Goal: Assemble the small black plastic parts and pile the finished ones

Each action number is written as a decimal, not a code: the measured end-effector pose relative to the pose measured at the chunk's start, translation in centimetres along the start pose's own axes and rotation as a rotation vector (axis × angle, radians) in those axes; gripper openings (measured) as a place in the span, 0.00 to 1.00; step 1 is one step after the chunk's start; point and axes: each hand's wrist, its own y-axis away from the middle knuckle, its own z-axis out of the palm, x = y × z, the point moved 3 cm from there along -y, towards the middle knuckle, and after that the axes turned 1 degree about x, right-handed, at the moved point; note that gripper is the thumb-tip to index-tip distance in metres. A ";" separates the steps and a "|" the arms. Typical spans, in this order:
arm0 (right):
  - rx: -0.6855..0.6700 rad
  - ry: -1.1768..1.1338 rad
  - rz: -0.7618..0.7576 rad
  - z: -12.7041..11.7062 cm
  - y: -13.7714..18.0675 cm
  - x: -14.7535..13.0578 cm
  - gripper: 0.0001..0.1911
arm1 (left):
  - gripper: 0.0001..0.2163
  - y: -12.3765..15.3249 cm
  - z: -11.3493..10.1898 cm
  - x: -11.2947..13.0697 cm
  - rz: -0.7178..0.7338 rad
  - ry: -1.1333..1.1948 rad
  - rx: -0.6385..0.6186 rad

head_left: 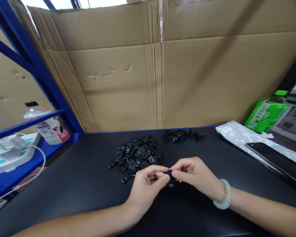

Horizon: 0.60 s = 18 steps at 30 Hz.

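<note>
Both hands are pinching one small black plastic part [170,176] between them: left hand [148,186] gripping its left side, right hand [194,176] its right.

Pile of parts [137,155] far-centre on table [76,177]; smaller heap [180,135] right of it, farther. Bag [239,135] and bottle [267,113] far right. Cardboard [162,72] behind. Shelf [17,164] left.

Left hand [148,184] and right hand [194,174] meet fingertip to fingertip, pinching one small black plastic part [171,176] between them over the black table [76,184]. Big pile of black perforated parts [138,154] at 11 o'clock of the hands, smaller black pile [179,135] at 12. Green bottle [267,113] at 2 o'clock, white bracelet [224,194] on right wrist.
</note>
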 end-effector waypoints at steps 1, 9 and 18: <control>0.010 0.015 -0.015 0.0 0.0 -0.1 0.08 | 0.11 0.0 0.0 0.0 -0.029 0.019 0.002; 0.026 0.075 -0.047 0.1 0.2 -0.2 0.08 | 0.08 0.1 0.0 0.1 -0.029 -0.016 -0.035; 0.038 0.097 -0.050 0.3 0.4 -0.1 0.08 | 0.07 0.1 -0.1 0.1 0.032 -0.076 -0.013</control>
